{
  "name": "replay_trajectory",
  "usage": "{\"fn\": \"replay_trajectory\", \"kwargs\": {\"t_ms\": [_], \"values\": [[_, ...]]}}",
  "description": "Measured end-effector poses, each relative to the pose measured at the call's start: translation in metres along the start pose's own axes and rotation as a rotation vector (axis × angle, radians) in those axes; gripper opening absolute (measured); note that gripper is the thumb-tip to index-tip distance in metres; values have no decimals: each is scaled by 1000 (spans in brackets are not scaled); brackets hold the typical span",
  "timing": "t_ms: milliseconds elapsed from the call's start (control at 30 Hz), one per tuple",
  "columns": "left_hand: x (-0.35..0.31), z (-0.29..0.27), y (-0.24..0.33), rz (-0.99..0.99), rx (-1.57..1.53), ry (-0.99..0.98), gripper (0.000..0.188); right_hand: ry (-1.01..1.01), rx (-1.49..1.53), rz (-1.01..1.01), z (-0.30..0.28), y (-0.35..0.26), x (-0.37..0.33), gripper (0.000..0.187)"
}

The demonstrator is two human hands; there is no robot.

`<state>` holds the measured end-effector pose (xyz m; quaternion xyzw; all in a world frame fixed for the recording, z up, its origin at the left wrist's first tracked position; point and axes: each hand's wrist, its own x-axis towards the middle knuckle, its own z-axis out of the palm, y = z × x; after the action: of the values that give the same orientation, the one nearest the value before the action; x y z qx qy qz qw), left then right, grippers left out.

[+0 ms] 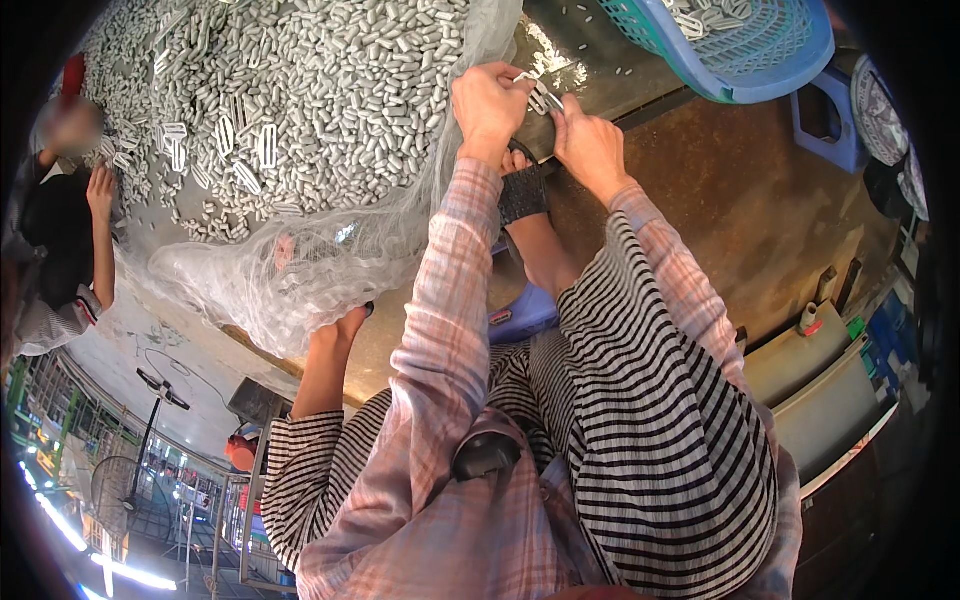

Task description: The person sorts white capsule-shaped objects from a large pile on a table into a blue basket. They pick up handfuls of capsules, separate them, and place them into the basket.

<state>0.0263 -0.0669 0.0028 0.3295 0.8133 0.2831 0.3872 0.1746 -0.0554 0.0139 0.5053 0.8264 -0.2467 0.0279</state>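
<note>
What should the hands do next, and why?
Probably carry the pale slotted item toward the blue basket: the left hand and right hand both pinch it, the basket is close by to the right, and similar slotted pieces already lie inside.

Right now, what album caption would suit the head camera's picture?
Left hand and right hand hold a pale slotted piece between a grey pellet heap and a blue basket.
</note>
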Motion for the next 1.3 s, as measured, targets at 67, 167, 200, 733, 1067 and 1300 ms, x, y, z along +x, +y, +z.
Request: {"fn": "replay_trajectory", "kwargs": {"t_ms": [67,167,200,733,1067,1300], "values": [[0,2,-1,13,1,3,25,-13,-12,-12,1,1,-1,18],[2,3,-8,48,-21,0,26,-45,-34,-47,-3,1,3,17],[2,2,-9,56,-35,-4,27,-65,-40,-53,-5,-1,5,17],[2,2,-17,157,-96,-35,25,-286,-154,-76,-30,-8,17,21],[-4,13,-15,258,-290,-11,21,-159,-159,-40,-8,-8,11,21],[3,15,-12,-13,-193,89,21,275,85,-265,-26,2,-12,12]]}}
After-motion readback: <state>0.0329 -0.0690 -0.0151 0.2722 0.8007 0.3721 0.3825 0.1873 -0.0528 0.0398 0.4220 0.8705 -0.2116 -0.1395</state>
